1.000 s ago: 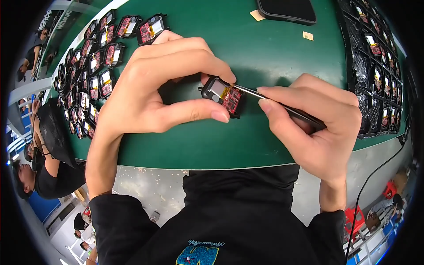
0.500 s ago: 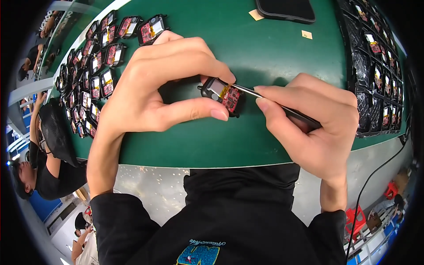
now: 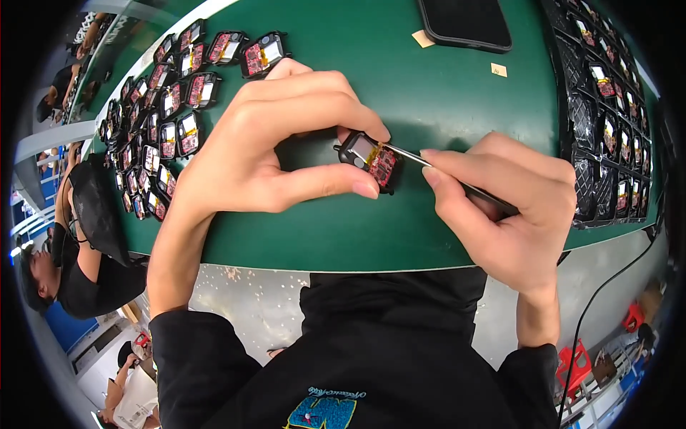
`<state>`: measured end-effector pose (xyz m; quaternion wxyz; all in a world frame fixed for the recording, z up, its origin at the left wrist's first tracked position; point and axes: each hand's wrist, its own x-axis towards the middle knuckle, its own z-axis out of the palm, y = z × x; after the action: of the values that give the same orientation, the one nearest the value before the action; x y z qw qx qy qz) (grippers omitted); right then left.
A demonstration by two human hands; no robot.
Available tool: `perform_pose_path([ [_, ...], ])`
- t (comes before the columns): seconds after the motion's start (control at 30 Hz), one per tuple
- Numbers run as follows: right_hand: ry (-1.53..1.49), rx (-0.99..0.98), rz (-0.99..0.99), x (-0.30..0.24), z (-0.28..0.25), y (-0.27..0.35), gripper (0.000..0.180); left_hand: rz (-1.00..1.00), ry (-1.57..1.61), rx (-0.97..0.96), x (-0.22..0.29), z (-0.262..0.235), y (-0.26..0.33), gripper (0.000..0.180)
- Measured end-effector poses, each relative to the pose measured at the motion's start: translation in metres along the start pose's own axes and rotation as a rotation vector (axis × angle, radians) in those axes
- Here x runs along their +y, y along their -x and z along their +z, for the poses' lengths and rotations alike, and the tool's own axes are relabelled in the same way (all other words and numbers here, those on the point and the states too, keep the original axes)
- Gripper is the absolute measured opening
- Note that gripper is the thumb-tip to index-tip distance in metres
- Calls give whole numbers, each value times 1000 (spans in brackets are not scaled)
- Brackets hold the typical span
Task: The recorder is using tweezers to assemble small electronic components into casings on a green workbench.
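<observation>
Between the thumb and fingers of my left hand (image 3: pixel 286 143) is a small black device housing (image 3: pixel 351 149), gripped by its edges over the table. Inside it show a red circuit board (image 3: pixel 384 166), a grey-white block and a strip of yellow tape. My right hand (image 3: pixel 514 200) is closed in a pinch around slim dark tweezers (image 3: pixel 475 191) with a bright metal tip. That tip touches or nearly touches the upper edge of the housing, close to my left index fingertip. Whether it pinches anything is too small to tell.
Many similar open housings (image 3: pixel 171 100) lie grouped on the green table (image 3: pixel 314 239) at the left. On the right, a black divided tray (image 3: pixel 582 129) holds more. A black phone (image 3: pixel 468 25) and small paper pieces (image 3: pixel 499 70) lie at the back. Another person (image 3: pixel 93 264) sits at the left.
The view has shifted slightly, so the housings and tray sit a little differently in the picture. Both hands keep their grips, with the tweezer tip still at the housing's upper edge.
</observation>
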<state>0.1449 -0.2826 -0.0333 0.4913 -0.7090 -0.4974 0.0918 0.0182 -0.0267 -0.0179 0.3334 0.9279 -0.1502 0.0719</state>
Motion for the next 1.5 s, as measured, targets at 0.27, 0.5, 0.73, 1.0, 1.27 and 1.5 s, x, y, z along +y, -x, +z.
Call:
perform_pose_path([
  [0.27,151,26,-173,3,2,0,23,-14,42,13,-4,3,-5,54],
  [0.5,42,44,-23,-9,1,-9,23,-75,131,116,-2,2,18,53],
  [0.73,160,2,-37,-4,-16,16,18,125,133,127,-13,32,8,51],
  [1.0,91,8,81,-9,-19,11,19,61,78,175,0,30,9,49],
  [1.27,-11,149,19,-19,-3,-3,16,-68,62,336,22,-23,5,47],
  [1.5,-107,165,17,7,2,9,16,26,76,201,41,-21,-103,47],
])
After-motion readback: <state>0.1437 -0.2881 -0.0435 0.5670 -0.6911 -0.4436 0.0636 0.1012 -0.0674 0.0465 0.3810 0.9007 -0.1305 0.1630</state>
